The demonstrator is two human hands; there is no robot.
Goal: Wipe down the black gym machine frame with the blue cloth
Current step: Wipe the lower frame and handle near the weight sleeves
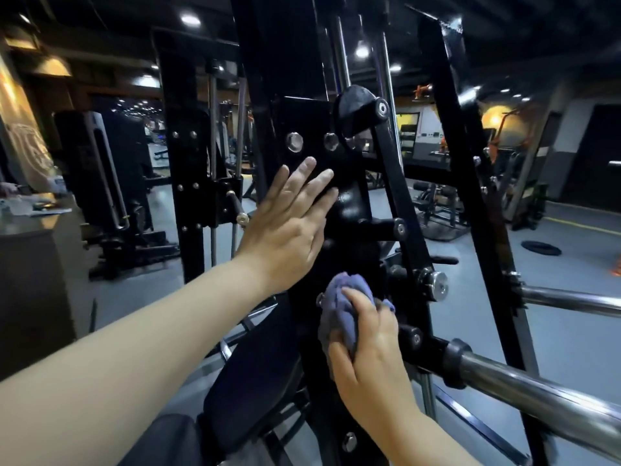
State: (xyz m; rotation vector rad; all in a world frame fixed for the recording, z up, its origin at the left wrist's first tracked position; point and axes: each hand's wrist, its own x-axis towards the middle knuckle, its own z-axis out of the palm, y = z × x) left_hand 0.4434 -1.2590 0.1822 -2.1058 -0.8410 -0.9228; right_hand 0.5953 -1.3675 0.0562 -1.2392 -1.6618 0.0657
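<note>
Seen from the head camera, the left hand (289, 216) lies flat with fingers straight against the black gym machine frame (302, 129). Just below it, the right hand (366, 341) grips a bunched blue cloth (339, 307), pressing it onto the frame.

Gym was dim; round ceiling lights (190, 19) glared overhead. Highlights glinted on black frame (302, 119). Wide-angle edges bent; background soft, slightly blurred.

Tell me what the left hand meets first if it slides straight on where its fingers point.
Likely the silver bolt head on the black frame plate, just beyond the fingertips of the left hand; the rounded black cap sits past it.
</note>
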